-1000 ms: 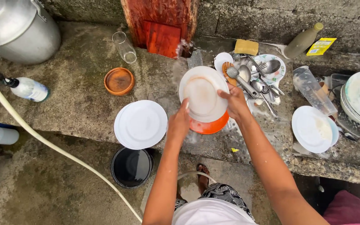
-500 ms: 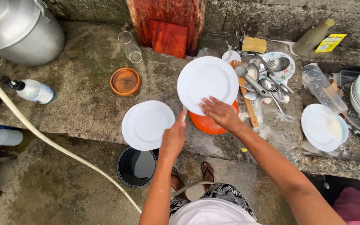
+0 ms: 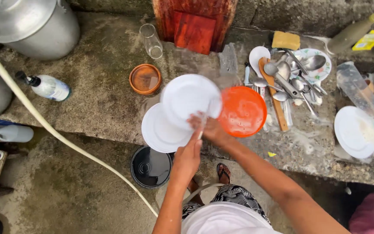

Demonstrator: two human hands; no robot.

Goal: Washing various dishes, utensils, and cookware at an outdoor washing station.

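White round ceramic plate (image 3: 187, 97): held tilted above a stack of white round plates (image 3: 159, 132) on the wet concrete counter (image 3: 96, 93), just left of an orange round plastic plate (image 3: 243, 110). Right hand (image 3: 208, 125): fingers closed on the held plate's near rim. Left hand (image 3: 189, 156): directly below it at the rim, grip not discernible. Brown clay saucer (image 3: 145, 79) and clear drinking glass (image 3: 151, 41) lie behind.

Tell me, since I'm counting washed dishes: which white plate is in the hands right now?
The white plate held above the plate stack, beside the orange bowl. The other white plate sits untouched far right.
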